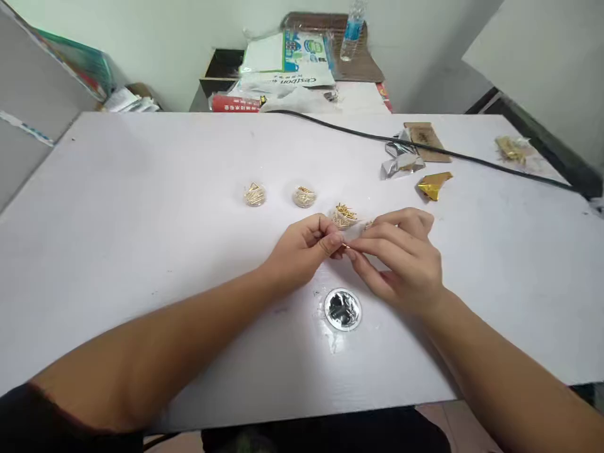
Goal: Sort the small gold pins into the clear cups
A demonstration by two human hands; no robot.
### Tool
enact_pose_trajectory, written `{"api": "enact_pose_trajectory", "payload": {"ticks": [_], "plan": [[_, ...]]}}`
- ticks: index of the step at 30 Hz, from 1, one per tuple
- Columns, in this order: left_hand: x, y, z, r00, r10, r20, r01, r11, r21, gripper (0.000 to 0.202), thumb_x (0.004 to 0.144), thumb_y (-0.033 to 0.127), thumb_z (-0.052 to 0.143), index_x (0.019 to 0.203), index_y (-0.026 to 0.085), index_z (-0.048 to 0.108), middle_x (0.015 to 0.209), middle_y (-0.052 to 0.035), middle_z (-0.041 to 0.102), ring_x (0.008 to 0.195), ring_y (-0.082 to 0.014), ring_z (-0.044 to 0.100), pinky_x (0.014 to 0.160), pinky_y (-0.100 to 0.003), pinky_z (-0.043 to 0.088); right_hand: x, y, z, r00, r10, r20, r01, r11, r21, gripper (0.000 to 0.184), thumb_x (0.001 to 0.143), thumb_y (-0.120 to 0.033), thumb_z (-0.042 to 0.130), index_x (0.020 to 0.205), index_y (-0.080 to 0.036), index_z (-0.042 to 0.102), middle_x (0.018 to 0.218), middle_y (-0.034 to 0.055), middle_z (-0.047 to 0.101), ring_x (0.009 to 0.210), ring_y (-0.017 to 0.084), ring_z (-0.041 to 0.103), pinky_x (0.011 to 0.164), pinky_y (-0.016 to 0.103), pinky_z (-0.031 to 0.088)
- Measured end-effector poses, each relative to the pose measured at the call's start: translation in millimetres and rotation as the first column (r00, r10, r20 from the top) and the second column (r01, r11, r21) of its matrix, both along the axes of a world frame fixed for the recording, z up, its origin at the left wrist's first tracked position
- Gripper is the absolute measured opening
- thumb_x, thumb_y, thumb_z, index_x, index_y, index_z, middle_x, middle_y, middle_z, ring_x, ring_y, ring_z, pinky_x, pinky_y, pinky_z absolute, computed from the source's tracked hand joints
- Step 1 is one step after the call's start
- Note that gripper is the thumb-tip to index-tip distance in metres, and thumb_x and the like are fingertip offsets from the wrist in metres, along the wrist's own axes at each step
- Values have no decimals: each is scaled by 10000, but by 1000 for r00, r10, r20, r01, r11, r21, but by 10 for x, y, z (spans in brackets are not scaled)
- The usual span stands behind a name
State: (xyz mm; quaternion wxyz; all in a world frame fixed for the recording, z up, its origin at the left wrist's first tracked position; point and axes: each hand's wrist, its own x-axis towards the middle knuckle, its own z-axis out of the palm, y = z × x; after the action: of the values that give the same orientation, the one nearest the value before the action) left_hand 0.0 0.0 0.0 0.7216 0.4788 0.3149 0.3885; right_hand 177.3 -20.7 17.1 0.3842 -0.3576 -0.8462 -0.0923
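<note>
While both forearms rest on the white tabletop [117, 207], the person's left hand [302, 251] and right hand [401, 258] meet fingertip to fingertip near its middle. The left thumb and forefinger are pinched almost closed, and the right fingers curl in to meet them; between the two pinches sits a tiny gold-coloured metal pin [346, 246], held from both ends, probably to steady so small a part. Just beyond the fingertips, touching or nearly touching them, lies a loose heap of similar gold pins [344, 215], within easy reach. Two more small heaps of pale gold pins [255, 194] [304, 196] lie in a row to its left, apart from each other, as if sorted by kind. Nearer the front edge, just below the hands, stands a round, shallow silver dish [343, 309]; its contents cannot be made out. Toward the far right corner lie crumpled silver foil packets [401, 160], a folded gold foil wrapper [434, 184] and a brown card [425, 139], while a black cable [472, 157] runs across the far side.
</note>
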Motion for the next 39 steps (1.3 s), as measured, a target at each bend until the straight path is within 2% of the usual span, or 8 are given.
{"api": "enact_pose_trajectory", "payload": {"ticks": [20, 29, 33, 39], "plan": [[-9, 2, -46, 999, -9, 46, 8, 1000, 17, 396, 794, 494, 741, 766, 151, 546, 704, -7, 650, 701, -102, 595, 729, -262, 503, -1, -14, -12, 1000, -23, 11, 23, 1000, 4, 78, 861, -169, 652, 818, -223, 615, 673, -13, 678, 724, 187, 594, 721, 377, 341], [-17, -10, -17, 1000, 1, -7, -1, 1000, 25, 344, 839, 441, 714, 771, 154, 537, 709, -11, 639, 706, -109, 603, 737, -269, 507, -14, -18, -8, 1000, -12, 11, 12, 1000, 8, 78, 861, -175, 671, 830, -217, 612, 657, -10, 669, 719, 184, 577, 707, 371, 338], [-15, -18, -20, 999, 24, -41, -21, 997, 74, 327, 853, 420, 702, 765, 158, 527, 699, -7, 624, 695, -109, 601, 715, -264, 513, -18, -22, -11, 1000, -12, 16, 12, 1000, 7, 86, 858, -164, 666, 833, -219, 604, 657, -11, 669, 720, 182, 576, 706, 369, 338], [-10, -64, -60, 983, 132, -127, -99, 967, 235, 245, 888, 306, 654, 760, 176, 491, 676, 2, 609, 671, -113, 591, 679, -264, 518, -33, -25, -31, 998, -23, 57, 21, 999, 36, 114, 845, -117, 649, 825, -214, 592, 624, -15, 639, 727, 183, 571, 711, 367, 331]]}}
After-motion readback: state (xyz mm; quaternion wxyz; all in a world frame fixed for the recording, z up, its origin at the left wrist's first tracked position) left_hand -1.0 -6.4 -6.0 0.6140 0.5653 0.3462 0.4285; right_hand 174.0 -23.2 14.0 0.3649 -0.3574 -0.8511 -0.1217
